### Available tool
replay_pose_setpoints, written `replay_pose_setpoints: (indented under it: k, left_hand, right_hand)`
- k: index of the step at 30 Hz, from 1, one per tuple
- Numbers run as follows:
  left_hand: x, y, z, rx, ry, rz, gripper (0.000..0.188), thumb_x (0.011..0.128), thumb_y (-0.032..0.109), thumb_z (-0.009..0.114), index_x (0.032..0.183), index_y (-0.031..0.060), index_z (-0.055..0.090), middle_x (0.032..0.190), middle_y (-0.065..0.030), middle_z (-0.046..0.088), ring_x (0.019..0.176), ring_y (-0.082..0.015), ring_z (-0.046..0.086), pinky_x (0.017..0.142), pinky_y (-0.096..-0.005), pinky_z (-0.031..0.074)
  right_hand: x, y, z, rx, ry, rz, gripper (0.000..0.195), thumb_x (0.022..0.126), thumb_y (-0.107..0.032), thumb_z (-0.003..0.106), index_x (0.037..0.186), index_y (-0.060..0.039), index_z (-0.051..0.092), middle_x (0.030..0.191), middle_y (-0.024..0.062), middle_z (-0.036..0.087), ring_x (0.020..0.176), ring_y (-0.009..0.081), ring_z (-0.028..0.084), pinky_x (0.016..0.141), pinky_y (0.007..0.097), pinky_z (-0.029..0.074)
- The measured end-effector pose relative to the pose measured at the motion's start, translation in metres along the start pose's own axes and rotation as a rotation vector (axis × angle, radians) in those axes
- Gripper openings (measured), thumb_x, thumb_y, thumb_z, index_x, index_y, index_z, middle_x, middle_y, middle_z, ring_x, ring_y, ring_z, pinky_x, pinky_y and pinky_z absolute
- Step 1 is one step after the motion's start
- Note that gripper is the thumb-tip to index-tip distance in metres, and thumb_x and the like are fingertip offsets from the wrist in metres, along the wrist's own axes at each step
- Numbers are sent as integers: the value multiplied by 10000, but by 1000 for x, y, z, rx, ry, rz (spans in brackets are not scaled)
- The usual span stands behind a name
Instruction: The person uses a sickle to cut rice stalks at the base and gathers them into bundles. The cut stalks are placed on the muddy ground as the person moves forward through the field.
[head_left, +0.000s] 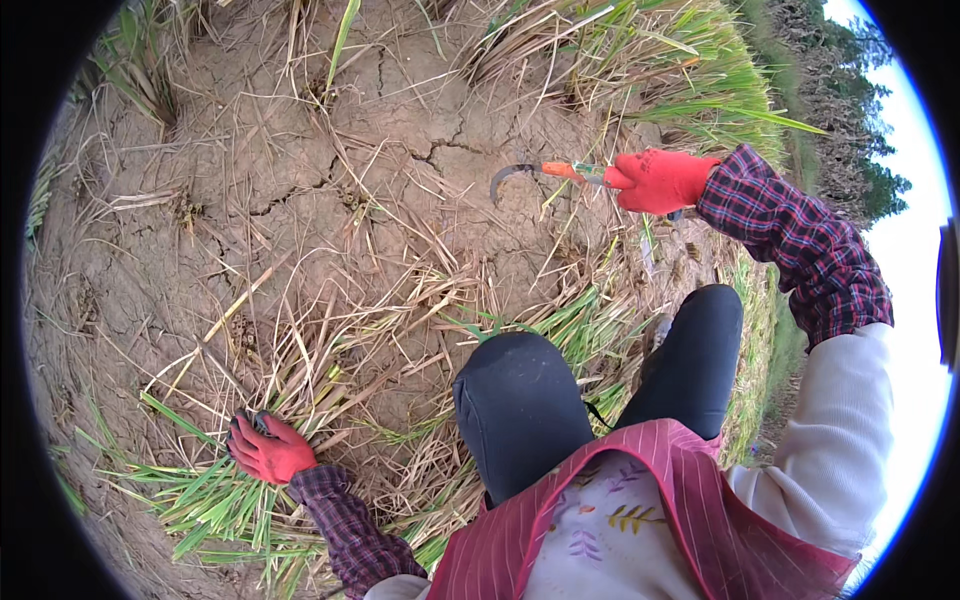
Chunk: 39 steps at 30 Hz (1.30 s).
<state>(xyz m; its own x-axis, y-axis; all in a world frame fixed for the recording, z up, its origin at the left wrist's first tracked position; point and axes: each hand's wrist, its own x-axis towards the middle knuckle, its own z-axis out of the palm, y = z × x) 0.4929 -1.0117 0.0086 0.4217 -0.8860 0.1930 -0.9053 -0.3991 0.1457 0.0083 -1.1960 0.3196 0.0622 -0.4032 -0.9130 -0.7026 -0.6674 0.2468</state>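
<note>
My right hand (660, 181), in a red work glove, grips the handle of a sickle (577, 172). The sickle's curved blade (511, 174) points left above cracked soil, and the handle is partly orange. Low on the left, my left hand (270, 448), in a red glove with dark fingertips, rests on a bundle of cut, grass-like stalks (225, 495). Green leaves fan out below that hand, and dry straw-coloured ends lie above it. The palm and the undersides of the fingers are hidden, so whether they close around the stalks is unclear.
Uncut green stalks (675, 67) stand in a dense stand at the upper right. Short stubble clumps (187, 206) dot the dry, cracked ground (420, 112). More cut stalks (577, 322) lie beside my bent knees (525, 397). Trees (832, 97) rise beyond the field.
</note>
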Motion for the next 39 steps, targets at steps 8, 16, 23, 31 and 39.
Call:
replay_pose_setpoints:
  k: [8,16,23,31,39]
  left_hand:
    - [7,2,-7,5,-73,-60,379,856,314,512,1163,92,518,1192,-132,506,1160,-312,415,1002,-451,282]
    - [6,0,-3,-35,-51,-117,349,806,276,547,1106,97,543,1143,-120,522,1123,-299,428,993,-445,286]
    - [59,75,-48,-153,-203,-284,421,778,318,570,1129,88,530,1188,-151,495,1144,-318,418,948,-444,326]
    - [109,265,-79,-514,-518,309,320,757,276,636,950,21,615,872,-166,632,828,-287,605,738,-367,471]
    - [80,498,-85,-313,-939,816,468,749,346,640,1087,37,545,960,-171,623,878,-293,610,780,-372,475]
  right_hand:
    - [-9,0,-29,457,8,334,257,752,-242,471,930,-69,538,856,160,594,873,349,573,736,442,444]
    - [-15,20,18,457,121,180,265,767,-263,472,928,-67,547,885,143,597,851,342,581,701,473,448]
    - [-7,59,92,576,283,55,299,753,-284,481,926,-47,542,898,163,594,874,347,578,735,454,453]
    - [15,104,189,810,384,-11,380,772,-334,479,967,-8,493,853,223,566,820,384,573,723,464,452]
    - [11,93,355,2017,649,327,346,779,-316,549,900,3,498,761,141,531,677,279,530,615,393,420]
